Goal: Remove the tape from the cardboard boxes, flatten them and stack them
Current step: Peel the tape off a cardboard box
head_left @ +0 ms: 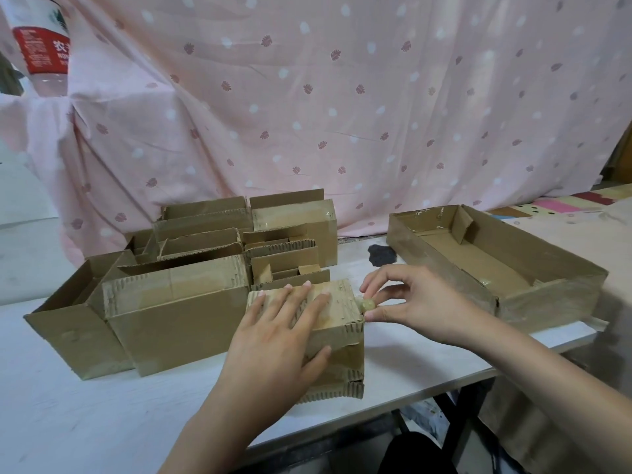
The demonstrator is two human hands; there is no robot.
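- The small cardboard box [328,323] sits at the near edge of the white table [85,405], just right of the cluster of other boxes [191,278].
- The left hand [280,336] lies flat on its top, fingers straight, thumb against the front face, pinning it.
- The right hand [420,306] pinches a rolled wad of tape [368,305] at the box's right end; it seems partly peeled, though blur hides the join.
- Step: stripping tape. Next needs a steady outward pull while the box is held firm.

I see two bare forearms reaching in from the bottom edge, with no sleeves in view. My left hand [278,331] and right hand [415,307] wear no gloves, rings, or watch. The fingernails are short and unpainted.
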